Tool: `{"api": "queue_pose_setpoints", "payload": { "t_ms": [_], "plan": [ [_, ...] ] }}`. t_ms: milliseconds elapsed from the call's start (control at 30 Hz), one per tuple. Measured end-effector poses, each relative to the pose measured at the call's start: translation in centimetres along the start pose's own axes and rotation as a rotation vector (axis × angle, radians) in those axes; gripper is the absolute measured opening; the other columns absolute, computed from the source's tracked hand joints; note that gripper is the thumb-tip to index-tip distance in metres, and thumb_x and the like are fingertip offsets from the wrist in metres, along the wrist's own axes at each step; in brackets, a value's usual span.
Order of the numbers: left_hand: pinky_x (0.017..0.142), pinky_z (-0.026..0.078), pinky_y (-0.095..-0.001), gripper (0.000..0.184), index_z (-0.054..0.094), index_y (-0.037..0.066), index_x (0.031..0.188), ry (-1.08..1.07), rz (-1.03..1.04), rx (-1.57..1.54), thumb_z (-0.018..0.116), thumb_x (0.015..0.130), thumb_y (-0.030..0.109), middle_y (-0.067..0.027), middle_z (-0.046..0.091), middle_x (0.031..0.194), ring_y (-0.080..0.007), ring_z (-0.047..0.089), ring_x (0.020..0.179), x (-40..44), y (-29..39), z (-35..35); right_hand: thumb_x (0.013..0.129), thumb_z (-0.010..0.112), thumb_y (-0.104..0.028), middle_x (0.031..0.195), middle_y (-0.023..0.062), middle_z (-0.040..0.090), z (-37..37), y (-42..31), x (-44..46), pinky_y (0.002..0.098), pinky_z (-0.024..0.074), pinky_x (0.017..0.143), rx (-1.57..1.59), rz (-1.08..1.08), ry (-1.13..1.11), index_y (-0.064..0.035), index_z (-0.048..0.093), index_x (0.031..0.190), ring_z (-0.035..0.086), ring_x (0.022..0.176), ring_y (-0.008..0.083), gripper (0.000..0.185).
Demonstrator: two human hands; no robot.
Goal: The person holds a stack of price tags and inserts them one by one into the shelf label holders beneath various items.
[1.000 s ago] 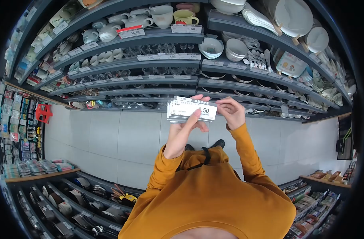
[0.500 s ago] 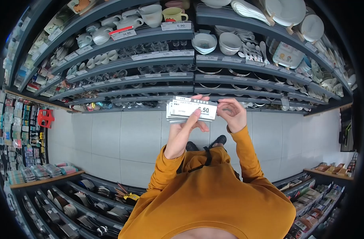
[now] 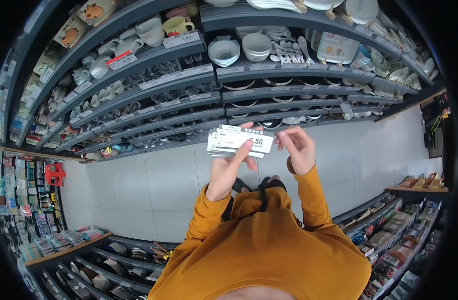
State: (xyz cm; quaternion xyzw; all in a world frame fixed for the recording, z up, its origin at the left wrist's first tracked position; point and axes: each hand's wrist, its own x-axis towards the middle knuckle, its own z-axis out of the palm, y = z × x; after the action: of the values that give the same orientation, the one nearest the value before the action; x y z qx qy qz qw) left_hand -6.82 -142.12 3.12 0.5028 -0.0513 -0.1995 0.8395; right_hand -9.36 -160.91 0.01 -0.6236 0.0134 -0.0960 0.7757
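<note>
A stack of white price tags [image 3: 234, 143] lies fanned in my left hand [image 3: 228, 172], which is closed around it. My left thumb presses on the top tag, whose printed price ends in ".50"; the thumb covers part of the figure. The fingers show behind and below the stack. Beside the right edge of the tags is my right hand [image 3: 300, 150], its thumb and index finger drawn together in a pinch. Whether those fingertips grip a tag's edge or something small cannot be made out.
Ahead stands a dark shelf unit with white bowls [image 3: 257, 46], a yellow mug [image 3: 178, 25] and a patterned tray [image 3: 336, 48]. A red plastic stool [image 3: 55, 174] is at the left. Behind me are shelves of pans [image 3: 96, 280] and boxed goods [image 3: 394, 250].
My view has turned, so the shelves ahead appear tilted and shifted left. The left hand keeps the tags. My right fingers have curled closer together beside the stack.
</note>
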Motion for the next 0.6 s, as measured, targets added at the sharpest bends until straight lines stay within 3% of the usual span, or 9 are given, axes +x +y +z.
{"api": "queue_pose_setpoints", "payload": {
  "t_ms": [133, 233, 267, 367, 400, 600],
  "plan": [
    [0.051, 0.046, -0.0212, 0.038, 0.046, -0.004, 0.130, -0.023, 0.014, 0.037, 0.055, 0.095, 0.009, -0.0146, 0.058, 0.126, -0.0105, 0.060, 0.068, -0.3, -1.8, 1.3, 0.092, 0.058, -0.004, 0.099, 0.0107, 0.061, -0.7, -1.3, -0.7, 0.0253, 0.0473, 0.073, -0.120, -0.049, -0.041, 0.0041, 0.057, 0.114, 0.059, 0.080, 0.0135, 0.023],
    [0.050, 0.047, -0.0218, 0.033, 0.052, -0.003, 0.124, 0.041, 0.015, 0.033, 0.057, 0.094, 0.009, -0.0113, 0.056, 0.129, -0.0098, 0.059, 0.065, -1.3, -3.2, 2.6, 0.092, 0.058, -0.002, 0.096, 0.0100, 0.061, -1.8, -0.7, -1.6, 0.0254, 0.0472, 0.072, -0.092, -0.066, -0.040, 0.0055, 0.058, 0.106, 0.058, 0.077, 0.0130, 0.016],
    [0.049, 0.045, -0.0213, 0.034, 0.053, -0.002, 0.124, 0.073, 0.034, 0.026, 0.058, 0.094, 0.010, -0.0095, 0.062, 0.116, -0.0087, 0.056, 0.060, -1.9, -3.4, 3.1, 0.092, 0.059, -0.002, 0.095, 0.0098, 0.061, -2.0, -0.6, -1.9, 0.0255, 0.0474, 0.072, -0.080, -0.032, -0.035, 0.0055, 0.058, 0.103, 0.058, 0.077, 0.0131, 0.013],
    [0.048, 0.041, -0.0204, 0.036, 0.054, -0.001, 0.125, 0.193, -0.008, 0.062, 0.061, 0.093, 0.014, -0.0056, 0.065, 0.096, -0.0067, 0.052, 0.054, -3.7, -4.5, 3.5, 0.090, 0.062, -0.001, 0.092, 0.0085, 0.062, -2.6, 0.2, -2.6, 0.0259, 0.0483, 0.074, -0.038, -0.001, -0.068, 0.0043, 0.059, 0.100, 0.060, 0.080, 0.0131, 0.012],
    [0.047, 0.038, -0.0197, 0.039, 0.054, -0.001, 0.126, 0.248, -0.022, 0.053, 0.062, 0.093, 0.017, -0.0018, 0.061, 0.081, -0.0052, 0.050, 0.052, -4.5, -4.4, 3.8, 0.088, 0.064, 0.000, 0.092, 0.0084, 0.062, -2.2, 0.3, -2.8, 0.0255, 0.0485, 0.075, -0.084, 0.008, -0.118, 0.0043, 0.060, 0.100, 0.060, 0.080, 0.0124, 0.014],
    [0.047, 0.039, -0.0199, 0.037, 0.056, 0.000, 0.125, 0.412, -0.051, 0.065, 0.062, 0.093, 0.017, -0.0003, 0.061, 0.080, -0.0052, 0.049, 0.052, -8.6, -4.8, 1.8, 0.082, 0.069, 0.003, 0.097, 0.0098, 0.064, 0.2, 1.4, -4.3, 0.0237, 0.0490, 0.079, -0.086, 0.156, -0.343, 0.0040, 0.062, 0.101, 0.061, 0.087, 0.0102, 0.020]
  ]
}}
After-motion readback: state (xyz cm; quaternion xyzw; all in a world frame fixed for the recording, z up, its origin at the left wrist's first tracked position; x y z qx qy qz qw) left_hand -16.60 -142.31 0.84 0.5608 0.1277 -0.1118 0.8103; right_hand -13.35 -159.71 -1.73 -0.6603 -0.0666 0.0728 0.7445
